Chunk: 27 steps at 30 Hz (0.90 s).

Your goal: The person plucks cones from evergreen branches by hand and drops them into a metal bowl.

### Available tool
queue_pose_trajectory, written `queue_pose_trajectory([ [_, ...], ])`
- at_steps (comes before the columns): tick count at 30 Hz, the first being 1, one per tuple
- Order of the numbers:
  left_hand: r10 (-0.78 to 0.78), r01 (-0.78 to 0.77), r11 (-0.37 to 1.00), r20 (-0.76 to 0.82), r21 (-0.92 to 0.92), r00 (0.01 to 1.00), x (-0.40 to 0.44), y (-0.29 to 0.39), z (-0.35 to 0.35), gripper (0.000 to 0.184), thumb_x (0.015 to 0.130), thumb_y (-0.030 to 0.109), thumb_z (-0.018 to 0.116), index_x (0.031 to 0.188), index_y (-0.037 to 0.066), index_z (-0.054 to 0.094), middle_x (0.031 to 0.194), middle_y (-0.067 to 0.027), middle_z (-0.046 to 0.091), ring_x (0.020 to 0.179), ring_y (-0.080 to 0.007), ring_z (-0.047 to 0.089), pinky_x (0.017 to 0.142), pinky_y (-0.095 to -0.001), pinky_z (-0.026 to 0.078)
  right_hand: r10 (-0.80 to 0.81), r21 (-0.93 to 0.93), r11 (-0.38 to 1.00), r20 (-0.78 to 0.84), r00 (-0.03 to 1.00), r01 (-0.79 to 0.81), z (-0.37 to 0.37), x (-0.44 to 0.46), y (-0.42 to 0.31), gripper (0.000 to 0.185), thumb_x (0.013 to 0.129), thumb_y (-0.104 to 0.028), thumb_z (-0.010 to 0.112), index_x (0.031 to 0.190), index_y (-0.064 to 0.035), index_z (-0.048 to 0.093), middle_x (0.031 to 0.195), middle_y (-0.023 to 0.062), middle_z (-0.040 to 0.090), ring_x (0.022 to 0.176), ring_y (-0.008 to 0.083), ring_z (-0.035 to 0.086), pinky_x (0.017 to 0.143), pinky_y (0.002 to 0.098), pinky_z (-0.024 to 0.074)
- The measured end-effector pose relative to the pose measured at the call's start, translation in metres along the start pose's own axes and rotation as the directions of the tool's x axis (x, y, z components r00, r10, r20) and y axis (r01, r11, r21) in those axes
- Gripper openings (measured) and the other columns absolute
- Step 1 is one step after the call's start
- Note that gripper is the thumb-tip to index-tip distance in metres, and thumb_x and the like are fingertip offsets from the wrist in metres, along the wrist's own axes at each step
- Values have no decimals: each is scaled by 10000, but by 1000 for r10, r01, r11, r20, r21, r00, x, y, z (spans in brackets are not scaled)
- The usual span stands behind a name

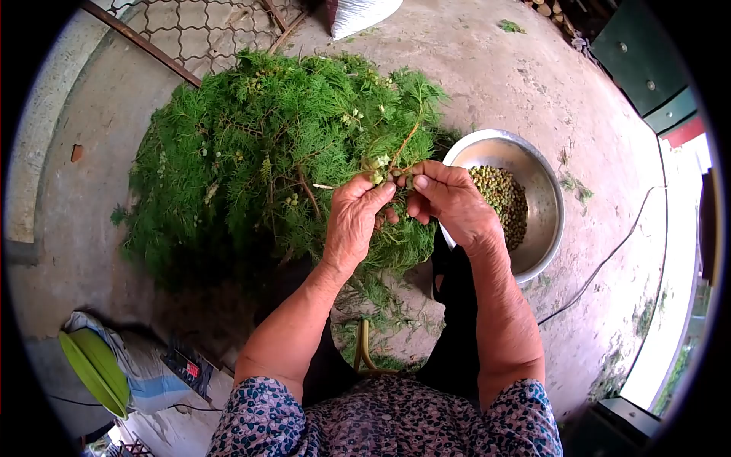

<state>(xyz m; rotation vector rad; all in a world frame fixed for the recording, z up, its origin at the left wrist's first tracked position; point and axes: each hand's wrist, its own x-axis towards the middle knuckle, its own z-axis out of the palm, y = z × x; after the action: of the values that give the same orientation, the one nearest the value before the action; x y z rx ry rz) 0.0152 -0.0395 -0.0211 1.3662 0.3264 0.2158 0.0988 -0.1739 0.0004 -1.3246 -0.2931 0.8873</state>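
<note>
A thin brown-stemmed conifer twig (406,145) with pale green cones at its lower end is between my two hands. My left hand (355,217) pinches the twig near a cluster of cones (376,166). Close beside it, my right hand (459,204) has thumb and fingers pressed together at the same twig end; what exactly lies between them is too small to make out. Under and beyond both hands spreads a large heap of green conifer branches (228,145). To the right, partly behind my right hand, a metal basin (547,206) holds many small green and brown cones (502,199).
A white sack (362,15) stands at the top, near a wire mesh panel (183,30) with a rusty bar. Lower left are a green plastic basin (95,369) and a grey-blue bag (156,381). A cable (609,263) crosses the floor at right, near dark green drawers (640,57).
</note>
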Motion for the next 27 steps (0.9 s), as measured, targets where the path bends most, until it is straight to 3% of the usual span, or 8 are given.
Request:
queue_pose_trajectory([
  [5, -18, 18, 994, 2, -109, 1000, 1, -4, -1, 169, 864, 168, 542, 936, 28, 603, 760, -5, 590, 584, -55, 511, 469, -183, 404, 17, 5, 1000, 23, 1000, -17, 2, -3, -3, 207, 915, -100, 417, 979, 30, 564, 684, 55, 580, 572, 100, 547, 533, 221, 459],
  [10, -2, 3, 995, 10, -103, 1000, 0, 0, -1, 176, 867, 177, 539, 928, 26, 605, 750, -16, 597, 586, -59, 510, 477, -194, 416, 24, 124, 992, 40, 999, -29, 4, -3, -3, 205, 909, -94, 431, 995, 61, 535, 706, 101, 587, 556, 144, 568, 527, 239, 484],
  [17, -13, 10, 998, -48, -58, 999, -1, 2, 3, 159, 840, 159, 579, 930, 33, 615, 694, 6, 590, 530, -49, 486, 458, -182, 381, 4, 163, 987, -34, 999, 2, 4, 2, 11, 130, 878, -60, 492, 942, 49, 523, 704, 87, 571, 544, 141, 566, 532, 252, 506],
  [24, -33, 22, 982, -56, -187, 998, 0, -6, 2, 144, 776, 142, 658, 891, 58, 632, 683, 17, 593, 512, -44, 481, 458, -177, 379, -140, -5, 990, -137, 981, 141, 13, 2, 14, 120, 815, -25, 584, 906, 34, 532, 692, 60, 566, 523, 102, 534, 481, 240, 486],
  [27, -80, 49, 978, -148, -202, 986, 2, -6, 4, 130, 761, 138, 674, 857, 57, 640, 699, 7, 607, 516, -48, 486, 469, -184, 393, -203, -120, 975, -159, 966, 185, 16, 5, 21, 139, 789, -26, 618, 867, 48, 531, 668, 63, 567, 501, 95, 523, 454, 239, 472],
])
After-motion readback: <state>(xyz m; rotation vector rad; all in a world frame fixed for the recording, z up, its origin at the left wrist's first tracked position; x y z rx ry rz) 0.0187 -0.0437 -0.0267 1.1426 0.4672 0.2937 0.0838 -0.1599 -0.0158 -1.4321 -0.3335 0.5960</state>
